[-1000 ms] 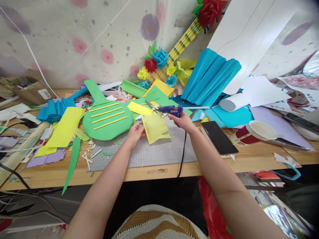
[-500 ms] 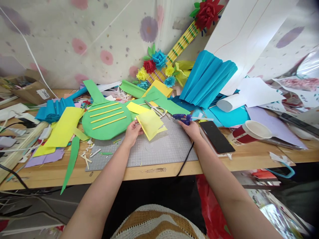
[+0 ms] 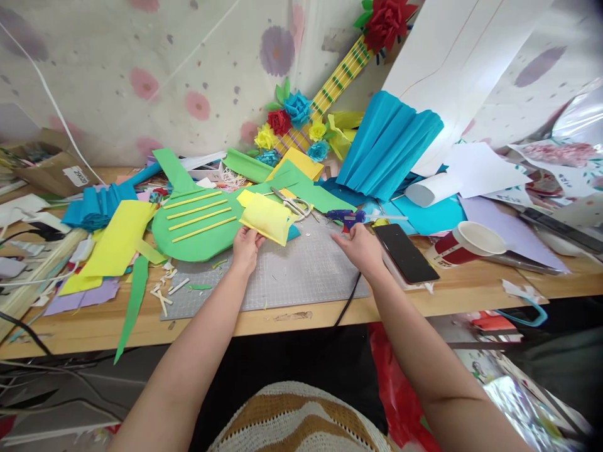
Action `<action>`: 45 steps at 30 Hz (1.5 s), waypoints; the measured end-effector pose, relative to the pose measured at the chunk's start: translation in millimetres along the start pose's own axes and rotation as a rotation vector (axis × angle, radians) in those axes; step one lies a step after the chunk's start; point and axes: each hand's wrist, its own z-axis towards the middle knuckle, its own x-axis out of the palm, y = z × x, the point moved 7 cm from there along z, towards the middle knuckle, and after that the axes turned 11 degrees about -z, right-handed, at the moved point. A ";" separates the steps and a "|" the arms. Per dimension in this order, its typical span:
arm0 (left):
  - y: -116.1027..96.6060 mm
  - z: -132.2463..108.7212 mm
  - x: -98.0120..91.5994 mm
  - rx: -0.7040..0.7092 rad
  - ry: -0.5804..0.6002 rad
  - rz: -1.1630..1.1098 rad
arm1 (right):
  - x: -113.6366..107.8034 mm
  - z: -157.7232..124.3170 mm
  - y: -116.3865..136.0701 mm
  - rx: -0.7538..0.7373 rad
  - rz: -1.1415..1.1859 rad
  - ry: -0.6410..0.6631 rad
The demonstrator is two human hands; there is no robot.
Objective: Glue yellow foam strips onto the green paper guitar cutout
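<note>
My left hand (image 3: pixel 247 251) is closed on the lower left edge of a yellow paper piece (image 3: pixel 266 216), folded like a small puffed pouch, held over the cutting mat (image 3: pixel 301 276). Just left of it lies a green guitar-shaped cutout (image 3: pixel 198 232) with yellow strips across it. My right hand (image 3: pixel 360 248) is above the mat's right side, thumb stretched out to the left. Right behind its fingers lies a blue glue gun (image 3: pixel 346 218) with a glue stick in its back; whether a fingertip still touches it is hard to tell. Scissors (image 3: pixel 296 206) lie behind the yellow paper.
A black phone (image 3: pixel 406 253) and a paper cup (image 3: pixel 466 245) stand to the right. Pleated blue paper (image 3: pixel 389 147) leans at the back, near a flower-trimmed paper guitar (image 3: pixel 336 81). Yellow paper (image 3: pixel 120 238) and small scraps (image 3: pixel 162 298) lie left. The glue gun's cord (image 3: pixel 347 301) hangs over the table edge.
My right hand has come off the glue gun's handle, its fingers loosened. My left hand has turned the yellow paper flatter and shifted it slightly left. The whole view has shifted a little.
</note>
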 end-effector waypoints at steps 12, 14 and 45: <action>2.0 1.8 2.0 0.065 0.014 -0.068 | 58.7 -19.1 114.5 -0.028 1.174 0.611; 1.2 -0.4 4.8 0.072 0.041 -0.094 | 65.6 -21.1 128.9 0.043 1.333 0.647; -3.0 4.3 -7.3 0.084 -0.062 0.026 | 73.2 -7.9 129.7 -0.217 1.102 0.356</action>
